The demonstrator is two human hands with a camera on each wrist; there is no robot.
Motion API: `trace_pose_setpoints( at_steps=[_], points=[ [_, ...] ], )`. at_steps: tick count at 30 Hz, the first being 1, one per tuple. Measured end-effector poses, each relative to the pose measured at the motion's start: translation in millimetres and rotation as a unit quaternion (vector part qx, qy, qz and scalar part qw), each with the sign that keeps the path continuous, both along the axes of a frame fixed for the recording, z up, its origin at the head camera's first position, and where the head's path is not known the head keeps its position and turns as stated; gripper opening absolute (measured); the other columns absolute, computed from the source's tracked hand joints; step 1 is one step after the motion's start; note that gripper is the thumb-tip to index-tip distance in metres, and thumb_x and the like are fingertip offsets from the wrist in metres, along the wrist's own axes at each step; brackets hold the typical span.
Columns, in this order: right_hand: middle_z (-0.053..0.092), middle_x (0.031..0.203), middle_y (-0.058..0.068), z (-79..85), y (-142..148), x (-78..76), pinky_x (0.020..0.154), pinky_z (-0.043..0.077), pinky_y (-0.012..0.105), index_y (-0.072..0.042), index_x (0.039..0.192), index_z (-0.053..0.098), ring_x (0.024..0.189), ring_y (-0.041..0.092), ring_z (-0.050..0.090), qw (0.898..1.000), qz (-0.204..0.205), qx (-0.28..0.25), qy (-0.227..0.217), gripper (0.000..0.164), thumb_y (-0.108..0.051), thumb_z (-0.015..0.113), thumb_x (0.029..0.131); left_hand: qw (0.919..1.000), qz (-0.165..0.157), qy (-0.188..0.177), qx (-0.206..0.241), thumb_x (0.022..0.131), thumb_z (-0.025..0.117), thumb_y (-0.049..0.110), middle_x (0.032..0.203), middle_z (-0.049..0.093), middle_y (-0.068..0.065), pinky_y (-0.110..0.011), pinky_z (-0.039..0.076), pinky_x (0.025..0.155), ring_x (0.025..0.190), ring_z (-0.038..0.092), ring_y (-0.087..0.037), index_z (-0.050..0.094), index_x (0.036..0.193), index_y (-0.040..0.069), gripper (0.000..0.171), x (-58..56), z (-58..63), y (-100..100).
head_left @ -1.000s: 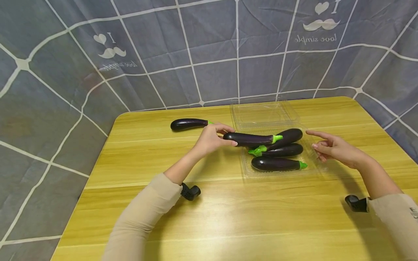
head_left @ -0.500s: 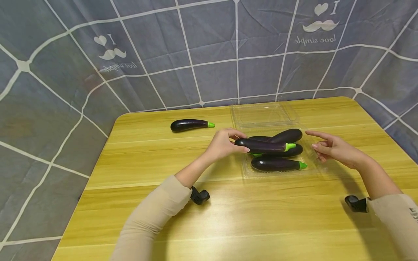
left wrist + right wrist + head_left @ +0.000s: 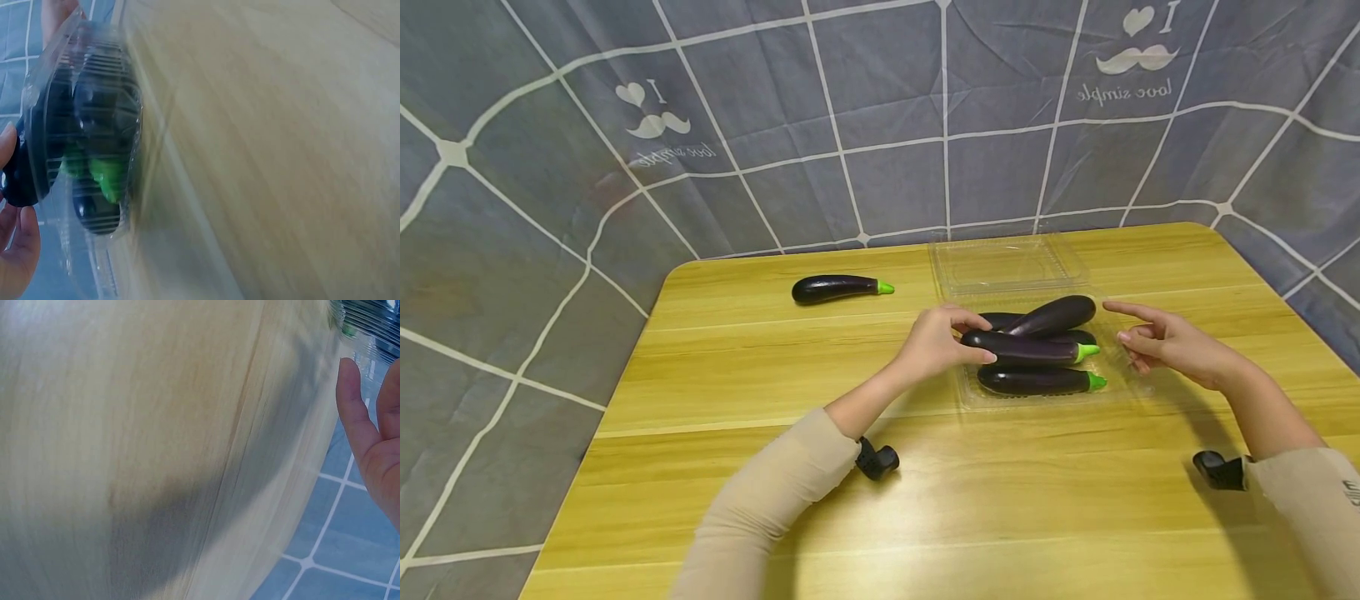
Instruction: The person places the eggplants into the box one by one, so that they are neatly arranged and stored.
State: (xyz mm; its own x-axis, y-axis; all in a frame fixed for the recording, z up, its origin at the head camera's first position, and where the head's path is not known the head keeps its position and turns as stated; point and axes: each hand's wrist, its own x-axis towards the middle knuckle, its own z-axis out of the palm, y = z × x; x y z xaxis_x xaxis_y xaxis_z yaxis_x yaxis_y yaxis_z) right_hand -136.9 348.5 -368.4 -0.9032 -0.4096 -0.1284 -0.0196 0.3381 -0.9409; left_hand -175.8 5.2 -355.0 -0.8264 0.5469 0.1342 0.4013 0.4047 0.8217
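My left hand (image 3: 935,343) pinches an eggplant (image 3: 1026,348) by one end, likely for clearance; right hand (image 3: 1176,343) relaxed, contact unclear, at container's (image 3: 1112,362) three o'clock.

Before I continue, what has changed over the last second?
The left grip has moved its held eggplant rightward and slightly nearer, over the other eggplants in the clear plastic clamshell. Unchanged: right grip beside the clamshell, lone eggplant on the table.

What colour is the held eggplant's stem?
The stem of the held eggplant is bright green; best seen in the head view.
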Motion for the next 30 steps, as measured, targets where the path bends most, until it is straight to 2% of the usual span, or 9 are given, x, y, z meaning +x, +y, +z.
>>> trace_pose_setpoints(
  at_steps=[4,10,22,30],
  points=[
    [0.042,0.066,0.002,-0.5,0,0.0,0.050,0.043,0.036,-0.018,0.145,0.028,0.055,0.017,0.046,1.000,0.001,-0.001,0.001,0.048,-0.008,0.042,0.100,0.9998,0.005,0.017,-0.005,0.071,0.083,0.020,0.103,0.065,-0.001,-0.016,0.046,0.073,0.085,0.057,-0.011,0.072,0.102,0.010,0.035,2.4,-3.4,5],
    [0.042,0.065,0.002,-0.9,1,-0.6,0.051,0.044,0.035,-0.018,0.145,0.028,0.055,0.017,0.047,1.000,0.005,-0.010,-0.003,0.048,-0.007,0.042,0.100,0.9984,0.012,0.053,-0.018,0.070,0.083,0.023,0.096,0.067,0.001,-0.017,0.042,0.069,0.078,0.054,-0.009,0.072,0.101,0.010,0.035,4.1,-5.5,12],
    [0.044,0.067,0.001,-2.4,2,-1.4,0.052,0.044,0.035,-0.017,0.146,0.026,0.055,0.016,0.047,1.000,0.004,-0.013,-0.005,0.049,-0.007,0.042,0.100,0.9919,0.010,0.112,-0.058,0.072,0.081,0.028,0.096,0.067,0.001,-0.015,0.040,0.066,0.074,0.052,-0.008,0.071,0.101,0.011,0.035,8.8,-8.9,24],
    [0.044,0.066,0.003,-3.6,3,-2.1,0.052,0.044,0.036,-0.017,0.147,0.025,0.055,0.017,0.047,1.000,0.006,-0.012,-0.006,0.050,-0.008,0.041,0.100,0.9912,0.004,0.118,-0.061,0.074,0.080,0.027,0.100,0.066,-0.002,-0.017,0.042,0.068,0.078,0.055,-0.010,0.070,0.103,0.009,0.036,10.5,-11.3,29]
  ],
)
